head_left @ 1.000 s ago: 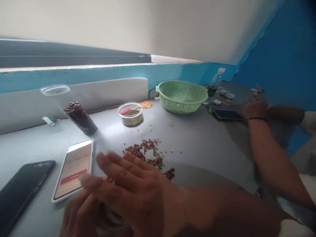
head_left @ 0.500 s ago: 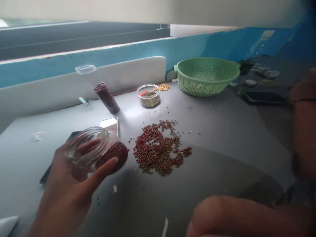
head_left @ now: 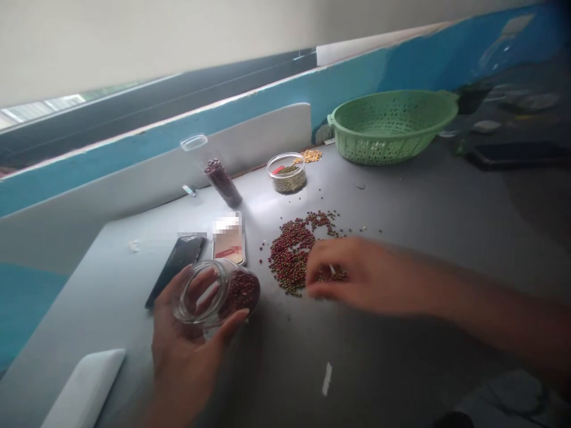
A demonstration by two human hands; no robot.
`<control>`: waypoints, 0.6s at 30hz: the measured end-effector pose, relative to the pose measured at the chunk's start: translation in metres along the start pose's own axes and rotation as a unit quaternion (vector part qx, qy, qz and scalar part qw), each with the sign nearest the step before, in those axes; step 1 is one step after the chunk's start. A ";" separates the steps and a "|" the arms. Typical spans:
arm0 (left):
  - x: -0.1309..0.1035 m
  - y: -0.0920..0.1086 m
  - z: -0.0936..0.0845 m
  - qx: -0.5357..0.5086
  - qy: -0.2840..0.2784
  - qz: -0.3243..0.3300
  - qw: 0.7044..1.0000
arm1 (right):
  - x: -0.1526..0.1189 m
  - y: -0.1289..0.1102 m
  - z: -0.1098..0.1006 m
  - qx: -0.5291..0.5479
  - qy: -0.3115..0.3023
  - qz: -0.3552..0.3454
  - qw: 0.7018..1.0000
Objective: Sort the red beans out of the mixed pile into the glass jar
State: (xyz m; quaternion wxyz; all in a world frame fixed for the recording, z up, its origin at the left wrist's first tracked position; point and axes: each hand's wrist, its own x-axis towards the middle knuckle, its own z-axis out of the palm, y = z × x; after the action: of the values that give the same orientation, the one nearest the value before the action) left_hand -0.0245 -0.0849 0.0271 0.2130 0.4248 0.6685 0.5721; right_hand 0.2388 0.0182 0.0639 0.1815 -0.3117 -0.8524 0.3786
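My left hand [head_left: 187,356] is wrapped round a tilted glass jar [head_left: 214,291], its open mouth toward me and dark red beans at its far end. A loose pile of red and green beans [head_left: 292,249] lies on the grey table [head_left: 267,368]. Over the right side of the pile is my right hand [head_left: 352,273], fingers curled down with the tips close together; what is between them is too small to make out. Behind the pile stand a round clear tub [head_left: 288,175] of green beans with a red piece inside, and a tall clear container [head_left: 223,181] of dark beans.
A green basket [head_left: 392,134] stands at the back right, near yellow kernels [head_left: 311,156]. Two phones, one dark [head_left: 178,261] and one lit [head_left: 229,241], lie by the jar. Another dark phone [head_left: 513,153] is far right. A white object [head_left: 84,389] sits front left.
My right hand has come from the lower right edge to the bean pile. My left hand and the jar appear farther right. The view has tilted and shifted.
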 end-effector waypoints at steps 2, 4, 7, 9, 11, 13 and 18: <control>0.006 0.002 0.006 -0.005 0.007 0.016 1.000 | 0.030 0.022 -0.001 -0.037 -0.031 0.062 0.997; 0.015 0.005 0.015 -0.015 0.014 0.028 0.999 | 0.051 0.037 0.004 -0.080 -0.048 0.084 0.992; 0.030 0.009 0.028 -0.035 -0.001 0.024 0.999 | 0.064 0.047 0.015 -0.109 -0.071 0.072 0.989; 0.040 0.011 0.035 -0.041 -0.014 0.027 0.999 | 0.065 0.049 0.018 -0.102 -0.079 0.069 0.989; 0.047 0.012 0.039 -0.047 -0.020 0.036 0.998 | 0.065 0.051 0.018 -0.083 -0.080 0.072 0.991; 0.051 0.009 0.041 -0.054 -0.024 0.044 0.997 | 0.066 0.053 0.017 -0.066 -0.078 0.077 0.992; 0.050 -0.007 0.038 -0.025 -0.030 0.065 0.997 | 0.069 0.060 0.016 -0.062 -0.069 0.049 0.994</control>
State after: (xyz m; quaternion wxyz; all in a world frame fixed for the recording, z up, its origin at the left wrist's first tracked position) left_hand -0.0250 -0.0214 0.0206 0.2060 0.4791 0.6183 0.5880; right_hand 0.2030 0.0872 0.0131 0.0834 -0.3369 -0.8685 0.3539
